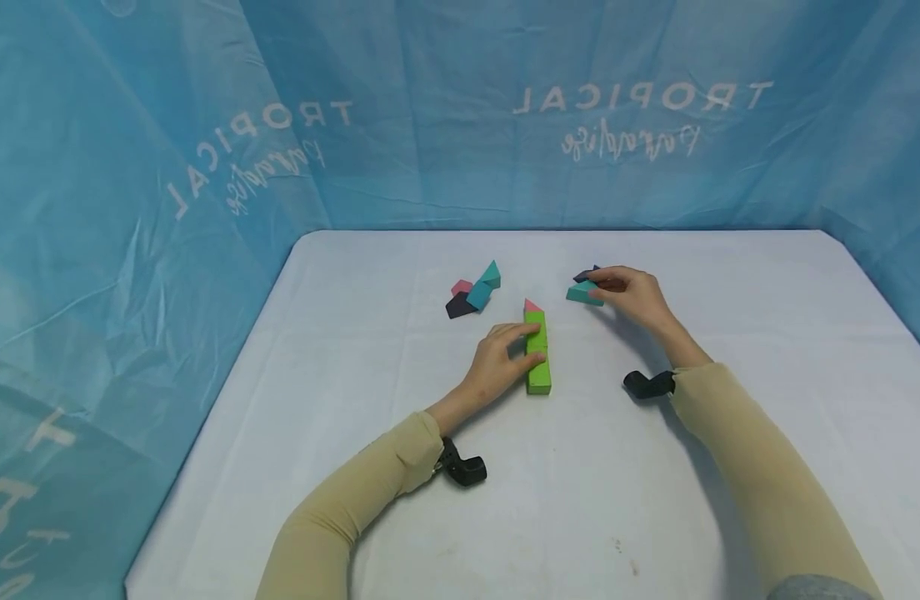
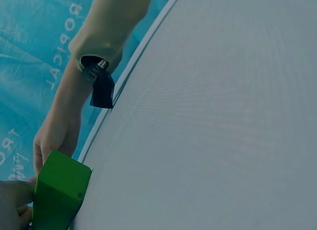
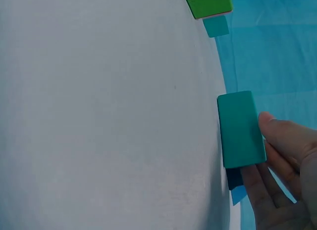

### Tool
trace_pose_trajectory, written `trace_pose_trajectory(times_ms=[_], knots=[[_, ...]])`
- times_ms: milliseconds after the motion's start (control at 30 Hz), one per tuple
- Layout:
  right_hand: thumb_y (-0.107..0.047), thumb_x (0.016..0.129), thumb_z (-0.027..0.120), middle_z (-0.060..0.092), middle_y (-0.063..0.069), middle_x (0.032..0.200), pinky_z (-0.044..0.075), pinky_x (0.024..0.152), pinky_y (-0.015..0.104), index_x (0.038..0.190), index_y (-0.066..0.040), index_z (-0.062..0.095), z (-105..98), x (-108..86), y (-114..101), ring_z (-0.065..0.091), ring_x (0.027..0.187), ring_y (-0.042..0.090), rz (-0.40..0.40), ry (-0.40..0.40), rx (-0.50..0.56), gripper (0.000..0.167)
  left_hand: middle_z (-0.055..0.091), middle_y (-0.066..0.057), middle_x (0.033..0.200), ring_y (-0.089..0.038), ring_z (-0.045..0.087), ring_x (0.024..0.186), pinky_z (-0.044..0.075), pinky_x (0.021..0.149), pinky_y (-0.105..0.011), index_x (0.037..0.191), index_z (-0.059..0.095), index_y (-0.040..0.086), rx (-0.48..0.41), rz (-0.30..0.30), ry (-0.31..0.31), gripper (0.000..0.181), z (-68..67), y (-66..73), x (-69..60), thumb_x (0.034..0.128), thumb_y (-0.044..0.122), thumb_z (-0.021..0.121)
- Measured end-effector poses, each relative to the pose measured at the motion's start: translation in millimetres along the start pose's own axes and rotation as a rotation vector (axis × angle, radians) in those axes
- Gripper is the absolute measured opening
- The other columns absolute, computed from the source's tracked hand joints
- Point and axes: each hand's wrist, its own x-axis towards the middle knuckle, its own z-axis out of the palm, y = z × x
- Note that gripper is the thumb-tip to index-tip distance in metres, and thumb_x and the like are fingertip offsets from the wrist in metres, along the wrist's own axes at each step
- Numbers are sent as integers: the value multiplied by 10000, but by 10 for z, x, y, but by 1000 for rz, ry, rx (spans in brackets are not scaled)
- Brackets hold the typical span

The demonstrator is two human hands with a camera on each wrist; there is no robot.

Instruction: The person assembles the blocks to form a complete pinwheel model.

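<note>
My right-hand fingers (image 1: pixel 612 272) pinch a teal block (image 1: pixel 583 295), long axis left-right, dark blue piece (image 1: pixel 582 276) just behind. My left-hand fingers (image 1: pixel 516 331) touch the green bar (image 1: pixel 538 371), thumb and index apart; can't tell if they grip. Bar sits left of the teal block: two blocks end to end, long axis near-to-far, pink wedge (image 1: pixel 532 306) at the far end. All smooth, flat-faced. Left wrist view catches a small dark dot on the green, unseen from the head; right wrist view gives teal's broad rectangular face, foreshortened from the head. Beyond: pile of angular pieces (image 1: pixel 460 306), white tabletop (image 1: pixel 340 350), creased blue sheeting (image 1: pixel 460 158).
</note>
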Motion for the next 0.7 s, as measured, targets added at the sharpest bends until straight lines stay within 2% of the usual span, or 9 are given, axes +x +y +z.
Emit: trace_pose_trajectory(times_ms=[167,267,400,533,700], knots=[[-216,864,713,615,163,1156,486,847,422,1197,-50,635,41,36,-16,598,1004,294,-26,-8,-48,380,580,-64,1270,-172,459,1216,343,1025,-278,1262,593,63,-4,9,6,460,7,-3,-2,848,210,729],[-255,875,699,609,162,1175,480,857,434,1200,-59,637,56,56,-37,593,1023,294,-7,-11,-71,385,582,-67,1267,-178,463,1212,345,1024,-280,1261,594,60,-1,16,10,461,10,-3,-1,846,207,731],[-392,891,648,598,151,1207,452,898,446,1222,-81,630,55,66,-76,572,1054,284,100,-52,-19,455,585,-70,1262,-185,466,1210,347,1023,-285,1263,594,63,9,15,13,466,8,3,-1,844,212,733],[-454,898,612,574,155,1238,434,910,448,1245,-69,614,39,69,-114,589,1000,285,223,-123,52,518,583,-69,1266,-182,464,1213,348,1023,-291,1264,595,70,8,0,10,464,3,15,-1,845,215,732],[-441,910,596,579,168,1200,437,858,425,1228,-26,612,20,76,-133,602,906,259,274,-152,29,523,581,-66,1268,-175,463,1212,353,1020,-296,1262,597,73,8,-10,7,457,-5,25,3,847,214,730]])
